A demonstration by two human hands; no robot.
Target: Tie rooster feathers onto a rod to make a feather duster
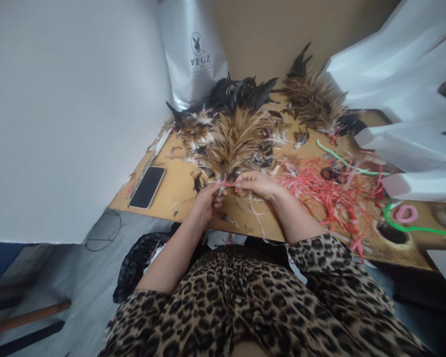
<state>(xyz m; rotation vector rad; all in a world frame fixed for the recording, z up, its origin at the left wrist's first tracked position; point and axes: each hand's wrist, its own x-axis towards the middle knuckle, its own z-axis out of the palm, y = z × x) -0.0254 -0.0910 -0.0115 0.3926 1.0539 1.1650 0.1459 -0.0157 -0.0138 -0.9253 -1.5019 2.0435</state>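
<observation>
A fan of tan and brown feathers (238, 139) lies on the wooden table (178, 193), its quill ends pointing toward me. My left hand (206, 198) is closed on the quill end of this bundle. My right hand (256, 184) pinches a red string (229, 184) stretched between both hands at the bundle's base. Black feathers (241, 91) lie behind the tan ones.
A black phone (147, 187) rests at the table's left edge. A heap of red and pink strings (330, 191) lies to the right, with green cord (412, 228), a pink ring (406, 214), another feather bundle (314, 99), a silver bag (193, 49) and white bags (405, 89).
</observation>
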